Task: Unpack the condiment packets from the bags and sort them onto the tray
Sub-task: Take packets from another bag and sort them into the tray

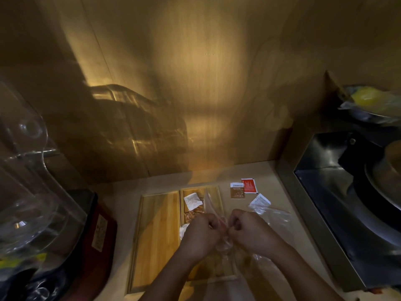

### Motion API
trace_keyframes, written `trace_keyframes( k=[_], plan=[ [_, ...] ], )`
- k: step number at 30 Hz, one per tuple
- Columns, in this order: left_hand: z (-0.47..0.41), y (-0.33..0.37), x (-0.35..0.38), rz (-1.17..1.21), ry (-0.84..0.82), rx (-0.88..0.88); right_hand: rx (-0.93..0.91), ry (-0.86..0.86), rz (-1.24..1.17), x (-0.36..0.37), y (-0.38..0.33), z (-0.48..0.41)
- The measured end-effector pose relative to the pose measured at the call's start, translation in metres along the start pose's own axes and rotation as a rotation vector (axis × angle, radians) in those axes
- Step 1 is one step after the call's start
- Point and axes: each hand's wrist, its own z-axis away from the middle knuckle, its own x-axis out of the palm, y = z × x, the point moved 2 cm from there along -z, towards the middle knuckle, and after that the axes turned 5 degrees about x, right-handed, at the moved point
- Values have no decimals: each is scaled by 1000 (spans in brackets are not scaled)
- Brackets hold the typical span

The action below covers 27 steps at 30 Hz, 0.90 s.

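Head view: left hand and right hand fingers pinch a clear bag mouth above the wooden tray. Step: opening. Next: part the seal, extract packets; loose packets lie on the bench.

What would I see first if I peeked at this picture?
First, two hands, the left hand and right hand, pinching a clear plastic bag together over a wooden tray at the bottom. Behind them, a red packet lies on the counter, and warm light glows on the wooden wall.
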Motion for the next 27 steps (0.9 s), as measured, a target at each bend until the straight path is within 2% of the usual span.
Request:
trace_keyframes(
  k=[6,11,17,20,22,27],
  plan=[
    [-2,-8,-2,124,7,-43,-108,49,-18,6,-7,-4],
    [-1,-11,-4,162,-17,-3,-95,55,-38,-1,-5,-5],
    [-1,-9,-14,-91,164,1,69,220,-1,-6,3,-9],
    [0,-10,-22,-189,227,-35,150,215,13,-10,7,-10],
    [1,-10,-25,-216,218,-37,125,174,54,-9,4,-10],
    [-2,-6,-20,-209,50,63,-99,60,160,0,-12,-13]
  ],
)
